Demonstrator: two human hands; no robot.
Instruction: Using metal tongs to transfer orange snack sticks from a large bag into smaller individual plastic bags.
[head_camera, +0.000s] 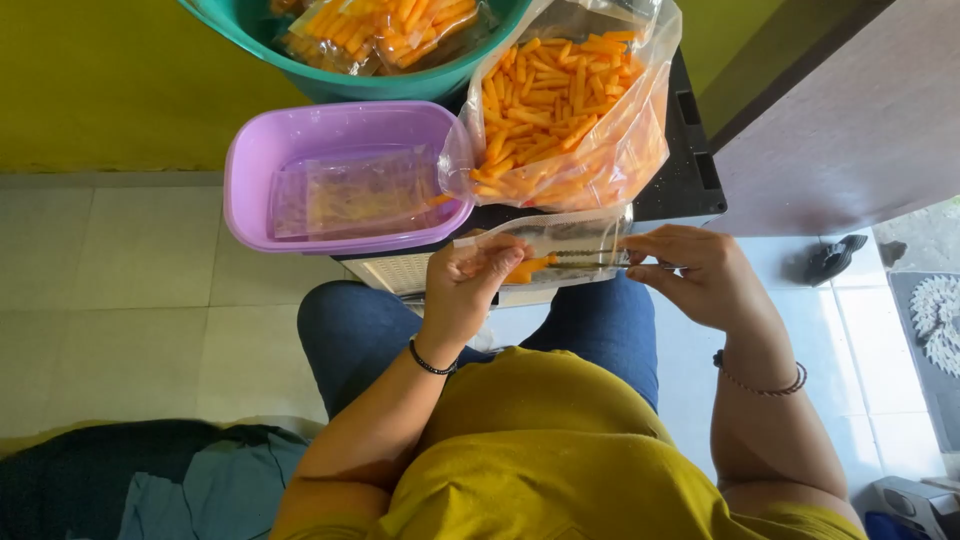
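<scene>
Seen from above, seated, knees in blue jeans under a mustard shirt.

Left hand (470, 285): fingers (500, 258) clamped on the left end of a small clear bag (560, 250), thumb and fingertips pinching the film where a few orange sticks (527, 268) sit inside. Right hand (700, 275): fingers (650, 245) closed on the bag's right end, pinching the opposite edge. Held flat and stretched between the 2 hands, just above the lap and just in front of the dark machine (690, 170) — likely so the film stays taut and the contents stay gathered at the left end.

Behind the small bag, touching or nearly touching its upper edge: a large clear bag (570, 110) stuffed with orange sticks, mouth open upward, leaning on the machine's top, within easy reach of both hands. Just left of it, touching its side: a purple tub (245, 170) holding a flat pile of empty clear bags (350, 190), presumably kept there as a ready supply. Above, at the frame's top: a teal basin (400, 85) with filled packets (380, 25) of the same sticks, set farther off, out of the way of the hands.

Pale tiled floor (130, 290) at left, dark cloth (130, 480) at lower left, a black sandal (835, 258) at right.

1 dark bracelet on each wrist.
</scene>
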